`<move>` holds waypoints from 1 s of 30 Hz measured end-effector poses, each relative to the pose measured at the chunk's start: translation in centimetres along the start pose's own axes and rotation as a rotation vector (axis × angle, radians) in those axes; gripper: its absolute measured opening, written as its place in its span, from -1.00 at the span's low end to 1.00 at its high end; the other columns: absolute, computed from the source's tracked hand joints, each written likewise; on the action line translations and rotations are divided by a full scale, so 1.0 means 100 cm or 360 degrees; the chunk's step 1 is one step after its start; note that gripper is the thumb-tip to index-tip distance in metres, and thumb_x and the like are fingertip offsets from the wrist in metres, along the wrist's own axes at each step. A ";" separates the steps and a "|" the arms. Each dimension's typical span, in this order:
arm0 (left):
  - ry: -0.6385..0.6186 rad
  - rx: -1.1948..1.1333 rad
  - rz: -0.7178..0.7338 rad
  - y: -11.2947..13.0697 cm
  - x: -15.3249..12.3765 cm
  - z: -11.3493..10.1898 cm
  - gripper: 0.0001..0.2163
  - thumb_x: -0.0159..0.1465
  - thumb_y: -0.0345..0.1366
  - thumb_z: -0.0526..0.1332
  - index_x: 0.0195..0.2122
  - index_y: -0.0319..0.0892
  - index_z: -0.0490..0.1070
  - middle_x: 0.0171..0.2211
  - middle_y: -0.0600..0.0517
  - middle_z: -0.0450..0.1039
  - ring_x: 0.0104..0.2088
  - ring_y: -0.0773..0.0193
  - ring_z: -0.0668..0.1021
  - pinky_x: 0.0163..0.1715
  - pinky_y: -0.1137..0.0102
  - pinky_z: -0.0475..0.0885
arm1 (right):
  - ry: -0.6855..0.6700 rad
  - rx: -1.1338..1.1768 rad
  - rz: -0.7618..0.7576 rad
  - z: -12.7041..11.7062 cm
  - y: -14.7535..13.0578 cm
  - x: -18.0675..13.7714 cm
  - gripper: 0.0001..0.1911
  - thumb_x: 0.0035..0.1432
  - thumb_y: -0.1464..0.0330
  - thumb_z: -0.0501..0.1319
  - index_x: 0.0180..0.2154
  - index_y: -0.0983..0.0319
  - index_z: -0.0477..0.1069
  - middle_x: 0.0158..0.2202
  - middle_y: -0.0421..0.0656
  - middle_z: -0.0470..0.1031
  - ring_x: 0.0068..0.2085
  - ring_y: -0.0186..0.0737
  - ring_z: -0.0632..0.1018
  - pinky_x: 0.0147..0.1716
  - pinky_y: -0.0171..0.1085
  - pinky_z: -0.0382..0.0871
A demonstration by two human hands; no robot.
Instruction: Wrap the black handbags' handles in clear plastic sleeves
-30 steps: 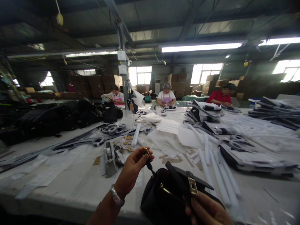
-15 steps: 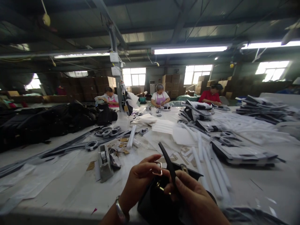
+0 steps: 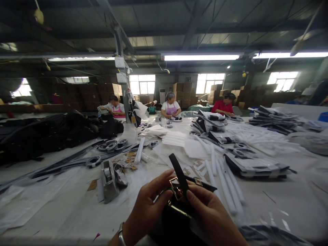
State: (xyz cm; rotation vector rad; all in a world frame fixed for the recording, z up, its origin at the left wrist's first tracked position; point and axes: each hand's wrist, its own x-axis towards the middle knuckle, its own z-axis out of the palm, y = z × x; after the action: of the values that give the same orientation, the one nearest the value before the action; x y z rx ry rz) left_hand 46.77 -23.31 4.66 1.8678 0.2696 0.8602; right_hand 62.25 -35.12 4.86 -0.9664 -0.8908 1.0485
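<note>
A black bag (image 3: 176, 225) with a gold zipper (image 3: 179, 209) lies at the table's near edge, beneath both hands. My left hand (image 3: 153, 194), with a bracelet at its wrist, pinches a square gold buckle (image 3: 175, 189) between thumb and fingers. Between the thumb and fingers of my right hand (image 3: 205, 201) is a black strap (image 3: 178, 169), its free end pointing up and away. The strap stands right beside the buckle's frame; whether it passes through cannot be made out. A second metal fitting (image 3: 197, 181) shows on the bag behind my right hand.
A tape dispenser (image 3: 109, 181) stands left of my hands, near paper tags (image 3: 129, 159). White rolled tubes (image 3: 227, 184) and wrapped bags (image 3: 256, 165) lie to the right. Black bags (image 3: 51, 133) are heaped far left. Several people (image 3: 171, 106) work across the table.
My left fingers have closed on the buckle, which has turned and come nearer the strap. The zipper shows more fully. The whole view has shifted slightly.
</note>
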 end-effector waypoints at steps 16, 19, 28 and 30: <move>-0.0009 0.0198 -0.0153 0.013 0.018 -0.012 -0.63 0.27 -0.40 0.25 0.12 -0.06 0.41 -0.17 0.01 0.58 -0.16 0.17 0.60 -0.12 0.36 0.50 | 0.0030 -0.0134 0.0011 -0.004 -0.006 -0.002 -0.75 0.14 0.24 0.34 -0.12 0.10 0.61 0.10 -0.09 0.48 0.13 -0.03 0.44 0.13 -0.20 0.28; 0.0087 0.0168 -0.0130 0.009 0.023 -0.008 -0.75 0.25 -0.38 0.28 -0.04 -0.09 0.51 -0.25 0.03 0.61 -0.21 0.17 0.62 -0.16 0.37 0.52 | 0.0020 -0.0155 0.0007 -0.003 -0.006 0.001 -0.74 0.16 0.24 0.33 -0.10 0.12 0.60 0.08 -0.09 0.50 0.08 -0.07 0.48 0.06 -0.23 0.33; 0.0120 0.0162 -0.0090 0.000 0.013 0.007 -0.59 0.19 -0.29 0.37 0.09 -0.01 0.44 0.04 0.03 0.52 0.03 0.12 0.55 0.08 0.31 0.43 | 0.0044 0.0177 0.0104 -0.007 0.002 0.003 -0.67 0.18 0.28 0.32 -0.01 0.15 0.54 -0.15 -0.08 0.61 -0.16 -0.23 0.58 -0.10 -0.31 0.39; 0.0092 0.0240 -0.0029 0.001 0.014 0.005 -0.61 0.16 -0.28 0.40 0.04 -0.01 0.48 0.02 0.04 0.53 0.00 0.13 0.56 0.06 0.33 0.44 | 0.0079 0.0191 0.0134 -0.009 0.002 0.002 -0.67 0.17 0.27 0.33 -0.01 0.16 0.54 -0.17 -0.09 0.61 -0.20 -0.26 0.58 -0.13 -0.33 0.40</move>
State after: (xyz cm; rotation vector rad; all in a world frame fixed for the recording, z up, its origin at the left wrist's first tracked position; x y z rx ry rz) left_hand 48.10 -22.95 5.30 1.9783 0.3960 0.9032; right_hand 63.06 -35.09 4.46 -0.9318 -0.7430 1.1321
